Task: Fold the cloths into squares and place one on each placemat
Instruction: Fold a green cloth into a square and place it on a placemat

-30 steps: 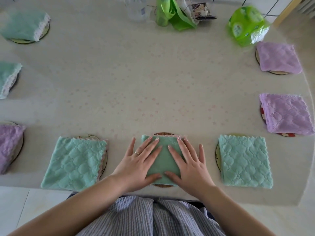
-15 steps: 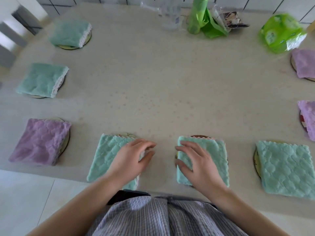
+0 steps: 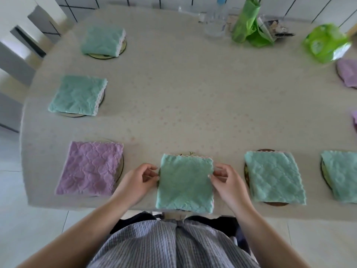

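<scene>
Your left hand (image 3: 137,182) pinches the left edge of the folded green cloth (image 3: 185,183); your right hand (image 3: 228,181) pinches its right edge. The cloth lies flat between both hands at the near table (image 3: 193,97) edge, almost fully covering its placemat (image 3: 158,177). A folded purple cloth (image 3: 91,168) sits just outside your left hand; another green cloth (image 3: 274,176) lies just outside your right.

A rounded table (image 3: 193,93) under a beige speckled cover stood on pale floor tiles (image 3: 29,229). White dark-grouted wall tiles (image 3: 173,0) ran behind. Daylight was soft.
</scene>
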The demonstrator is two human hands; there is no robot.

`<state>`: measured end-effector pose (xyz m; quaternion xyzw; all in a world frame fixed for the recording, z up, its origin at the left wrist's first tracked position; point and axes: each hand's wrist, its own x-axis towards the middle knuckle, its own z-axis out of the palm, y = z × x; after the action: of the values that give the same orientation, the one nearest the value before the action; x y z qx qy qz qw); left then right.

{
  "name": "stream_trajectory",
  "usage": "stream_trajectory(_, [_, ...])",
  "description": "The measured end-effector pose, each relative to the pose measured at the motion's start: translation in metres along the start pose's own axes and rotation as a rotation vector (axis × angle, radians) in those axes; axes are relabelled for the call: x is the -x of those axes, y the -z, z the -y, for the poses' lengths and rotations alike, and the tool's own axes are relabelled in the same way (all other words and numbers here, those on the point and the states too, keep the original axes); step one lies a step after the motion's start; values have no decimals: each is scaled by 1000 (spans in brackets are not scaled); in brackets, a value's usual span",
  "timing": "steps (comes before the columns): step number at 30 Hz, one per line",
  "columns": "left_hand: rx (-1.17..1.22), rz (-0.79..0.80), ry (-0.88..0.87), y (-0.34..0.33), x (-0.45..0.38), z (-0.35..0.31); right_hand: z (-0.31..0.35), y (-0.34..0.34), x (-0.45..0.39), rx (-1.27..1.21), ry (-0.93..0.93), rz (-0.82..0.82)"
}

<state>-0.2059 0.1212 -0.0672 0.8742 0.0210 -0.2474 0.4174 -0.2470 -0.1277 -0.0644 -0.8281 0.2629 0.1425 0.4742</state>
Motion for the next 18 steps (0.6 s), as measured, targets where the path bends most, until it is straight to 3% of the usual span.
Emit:
stream_trajectory(4, [-3,27,-4,-8,0,-3,4,-2,1,-46,-97,-36])
stream_trajectory(8, [4,-16,10,-14,-3,-5,10,2,-2,-172,-163,35])
stream_trajectory(18, [64,8,-80,-15,3,-12,7,-1,2,-58,99,128])
